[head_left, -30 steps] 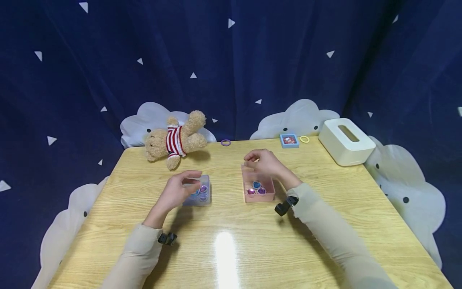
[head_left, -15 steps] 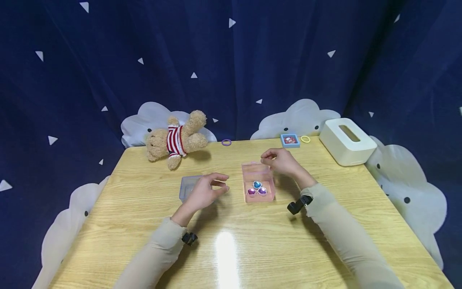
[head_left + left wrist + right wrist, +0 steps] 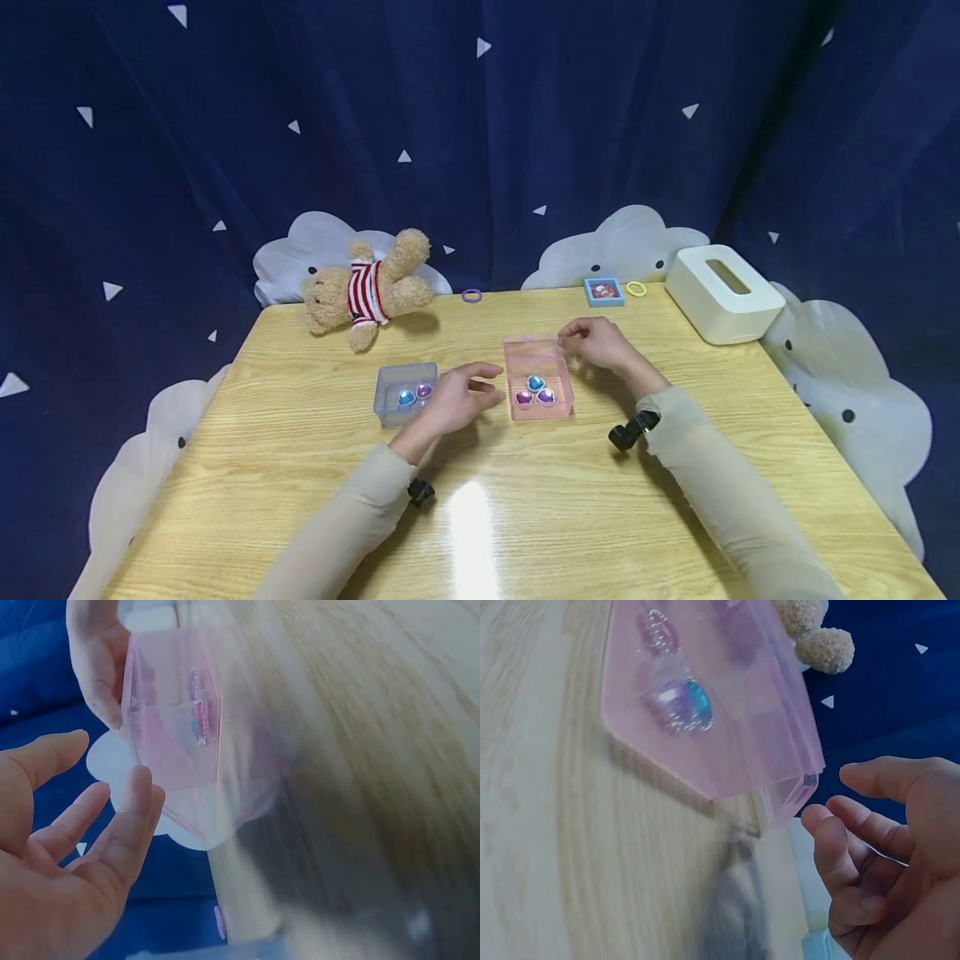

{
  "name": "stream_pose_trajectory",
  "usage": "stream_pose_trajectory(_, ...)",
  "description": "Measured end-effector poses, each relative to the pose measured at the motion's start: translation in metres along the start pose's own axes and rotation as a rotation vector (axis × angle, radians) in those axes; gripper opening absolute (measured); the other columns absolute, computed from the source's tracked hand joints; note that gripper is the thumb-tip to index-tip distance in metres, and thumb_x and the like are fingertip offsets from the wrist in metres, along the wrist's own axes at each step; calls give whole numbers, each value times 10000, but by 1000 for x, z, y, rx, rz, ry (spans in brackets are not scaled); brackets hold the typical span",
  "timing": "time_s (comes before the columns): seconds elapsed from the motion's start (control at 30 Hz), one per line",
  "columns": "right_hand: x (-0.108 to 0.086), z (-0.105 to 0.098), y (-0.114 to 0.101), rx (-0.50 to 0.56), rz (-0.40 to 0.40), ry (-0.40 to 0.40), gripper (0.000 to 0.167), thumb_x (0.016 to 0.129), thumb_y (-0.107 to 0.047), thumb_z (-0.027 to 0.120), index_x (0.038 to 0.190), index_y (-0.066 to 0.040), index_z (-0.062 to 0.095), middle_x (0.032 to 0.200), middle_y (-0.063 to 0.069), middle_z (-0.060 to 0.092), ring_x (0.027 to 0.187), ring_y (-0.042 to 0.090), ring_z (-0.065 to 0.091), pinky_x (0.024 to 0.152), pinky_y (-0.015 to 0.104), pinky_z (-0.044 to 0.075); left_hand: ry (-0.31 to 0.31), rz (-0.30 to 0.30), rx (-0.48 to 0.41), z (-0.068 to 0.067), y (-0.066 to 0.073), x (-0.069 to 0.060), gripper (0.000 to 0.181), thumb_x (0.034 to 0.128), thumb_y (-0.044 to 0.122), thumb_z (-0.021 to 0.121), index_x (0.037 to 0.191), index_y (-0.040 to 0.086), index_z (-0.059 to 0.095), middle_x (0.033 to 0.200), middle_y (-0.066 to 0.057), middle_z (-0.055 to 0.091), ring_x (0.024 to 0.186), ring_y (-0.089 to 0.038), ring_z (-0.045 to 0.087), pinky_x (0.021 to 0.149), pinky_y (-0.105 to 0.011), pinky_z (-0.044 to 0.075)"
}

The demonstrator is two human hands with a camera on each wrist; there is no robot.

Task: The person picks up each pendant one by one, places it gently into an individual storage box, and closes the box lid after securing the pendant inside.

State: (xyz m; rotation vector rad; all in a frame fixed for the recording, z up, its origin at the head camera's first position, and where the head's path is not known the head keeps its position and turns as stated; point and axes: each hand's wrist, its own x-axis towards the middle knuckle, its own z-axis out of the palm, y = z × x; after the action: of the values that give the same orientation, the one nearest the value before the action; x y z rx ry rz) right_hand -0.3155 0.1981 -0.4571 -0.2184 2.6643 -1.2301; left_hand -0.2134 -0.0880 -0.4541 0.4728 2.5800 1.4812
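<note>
A translucent pink box (image 3: pixel 542 413) stands on the table with its hinged lid (image 3: pixel 529 349) raised at the back. Inside lie a blue gem (image 3: pixel 536 383), a purple gem (image 3: pixel 547 397) and a magenta gem (image 3: pixel 523 398), each with a beaded silvery rim. My left hand (image 3: pixel 455 402) hovers beside the pink box's left wall, fingers spread and holding nothing. Beside the lid's right corner is my right hand (image 3: pixel 597 342), its fingers loosely bent; in the right wrist view a small gap separates its fingertips (image 3: pixel 815 817) from the lid. A translucent blue box (image 3: pixel 390 379) holds more gems, partly hidden by my left hand.
At the back left a teddy bear (image 3: pixel 367 292) lies in a striped shirt. Along the back edge are a purple ring (image 3: pixel 472 296), a small blue frame (image 3: pixel 604 292) and a yellow ring (image 3: pixel 636 289). A white tissue box (image 3: pixel 720 296) stands at the right. Behind hangs a dark blue curtain (image 3: pixel 480 125).
My left hand has moved right from over the blue box to beside the pink one, uncovering part of the blue box. My right hand has shifted right from above the pink box to its lid's corner.
</note>
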Motion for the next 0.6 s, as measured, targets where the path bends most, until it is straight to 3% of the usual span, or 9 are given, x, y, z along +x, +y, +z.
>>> stream_pose_trajectory(0.23, -3, 3, 5, 20, 33, -44, 270, 951, -226, 632, 1174, -78, 662, 859, 133, 648, 653, 238, 634, 547, 326, 533, -39, 4, 39, 9, 3, 6, 471, 899, 141, 737, 1347, 75, 604, 1348, -152, 636, 1059, -295, 718, 817, -300, 618)
stream_pose_trajectory(0.6, -4, 6, 8, 60, 40, -53, 306, 949, -204, 650, 1212, -48, 640, 776, 88, 671, 648, 222, 641, 555, 328, 542, -64, -14, 84, 15, 2, 12, 435, 900, 107, 726, 1323, 66, 628, 1379, -154, 617, 1018, -265, 737, 742, -237, 613)
